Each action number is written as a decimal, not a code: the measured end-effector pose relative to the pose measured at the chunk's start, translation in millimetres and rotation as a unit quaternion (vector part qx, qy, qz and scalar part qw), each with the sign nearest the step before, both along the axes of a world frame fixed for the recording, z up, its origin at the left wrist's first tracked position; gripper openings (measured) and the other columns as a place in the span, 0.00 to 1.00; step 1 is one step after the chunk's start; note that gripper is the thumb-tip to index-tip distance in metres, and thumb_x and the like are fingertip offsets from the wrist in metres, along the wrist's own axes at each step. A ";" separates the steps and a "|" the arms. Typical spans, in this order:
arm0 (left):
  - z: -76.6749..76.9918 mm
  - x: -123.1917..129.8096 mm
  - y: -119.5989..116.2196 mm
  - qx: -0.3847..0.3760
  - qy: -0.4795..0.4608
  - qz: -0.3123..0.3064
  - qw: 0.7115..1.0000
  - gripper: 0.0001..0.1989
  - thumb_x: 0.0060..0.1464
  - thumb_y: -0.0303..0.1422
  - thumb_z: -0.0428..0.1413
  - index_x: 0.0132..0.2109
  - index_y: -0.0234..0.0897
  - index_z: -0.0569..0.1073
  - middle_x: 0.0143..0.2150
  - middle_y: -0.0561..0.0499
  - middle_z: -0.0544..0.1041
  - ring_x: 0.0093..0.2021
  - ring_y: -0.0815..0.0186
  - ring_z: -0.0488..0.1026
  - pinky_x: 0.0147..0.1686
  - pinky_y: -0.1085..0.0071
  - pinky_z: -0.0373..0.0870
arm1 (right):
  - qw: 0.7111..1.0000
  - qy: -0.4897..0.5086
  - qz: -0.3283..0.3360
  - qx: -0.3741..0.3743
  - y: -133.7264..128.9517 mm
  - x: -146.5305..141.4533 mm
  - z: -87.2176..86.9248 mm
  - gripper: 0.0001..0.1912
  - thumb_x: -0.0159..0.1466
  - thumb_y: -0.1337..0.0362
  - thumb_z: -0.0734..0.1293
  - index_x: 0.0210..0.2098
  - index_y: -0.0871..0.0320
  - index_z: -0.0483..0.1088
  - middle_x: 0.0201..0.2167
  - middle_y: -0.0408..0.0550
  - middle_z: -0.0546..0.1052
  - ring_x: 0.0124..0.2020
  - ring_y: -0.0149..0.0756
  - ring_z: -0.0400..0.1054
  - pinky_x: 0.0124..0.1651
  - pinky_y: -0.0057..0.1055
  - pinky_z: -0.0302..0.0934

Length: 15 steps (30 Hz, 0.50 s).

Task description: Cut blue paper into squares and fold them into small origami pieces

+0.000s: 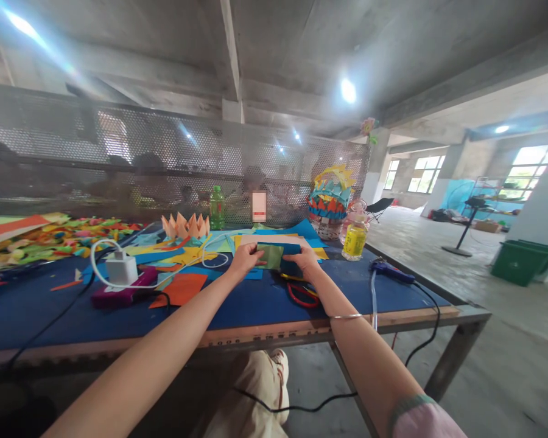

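Observation:
Over the middle of the blue-topped table, a strip of green paper [270, 256] with blue paper [291, 249] behind and beside it is held up between my two hands. My left hand [243, 259] pinches its left end, thumb and fingers closed. At the other end, my right hand [307, 261] grips the blue part. Just below the right hand lie red-handled scissors [302, 298], partly hidden, with a thin yellow stick [291, 278] beside them. Sheets of pale and coloured paper [274, 239] lie behind the hands.
An orange paper crown [186, 229], a green bottle [217, 208] and stacked crowns [329, 198] stand at the back. Paper scraps [68, 240] cover the left. A purple power strip [119, 293] with a white charger [122, 267] sits left; a yellow-labelled bottle [354, 241] and glue gun [391, 271] right.

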State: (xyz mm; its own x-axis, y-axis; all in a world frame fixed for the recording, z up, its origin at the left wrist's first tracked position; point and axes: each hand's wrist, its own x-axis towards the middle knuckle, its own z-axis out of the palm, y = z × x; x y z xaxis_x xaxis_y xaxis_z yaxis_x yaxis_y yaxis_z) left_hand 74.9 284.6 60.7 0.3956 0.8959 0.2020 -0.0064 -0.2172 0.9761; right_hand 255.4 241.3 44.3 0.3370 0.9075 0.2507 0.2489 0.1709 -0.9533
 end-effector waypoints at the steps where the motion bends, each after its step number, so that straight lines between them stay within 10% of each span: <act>1: 0.0 0.8 -0.4 -0.004 -0.005 -0.005 1.000 0.12 0.61 0.34 0.55 0.49 0.33 0.71 0.46 0.47 0.74 0.40 0.63 0.74 0.38 0.63 0.74 | 1.000 0.006 0.005 -0.017 -0.2 -0.2 0.6 0.16 0.67 0.60 0.65 0.51 0.60 0.67 0.49 0.51 0.72 0.45 0.39 0.70 0.45 0.41 0.68; 15: -7.3 5.2 7.5 -0.034 -0.031 -0.007 0.999 0.13 0.61 0.34 0.55 0.50 0.33 0.70 0.47 0.46 0.73 0.41 0.63 0.74 0.39 0.63 0.74 | 1.000 -0.010 -0.002 -0.020 0.3 -8.2 1.4 0.16 0.66 0.60 0.65 0.51 0.60 0.67 0.49 0.51 0.72 0.45 0.39 0.70 0.46 0.42 0.68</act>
State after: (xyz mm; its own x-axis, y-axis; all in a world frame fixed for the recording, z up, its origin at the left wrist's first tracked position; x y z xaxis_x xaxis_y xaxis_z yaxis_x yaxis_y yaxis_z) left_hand 80.1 292.1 53.4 0.3972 0.9026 0.1658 -0.0692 -0.1507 0.9862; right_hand 247.1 241.5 45.7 0.3353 0.9160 0.2203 0.2682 0.1314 -0.9543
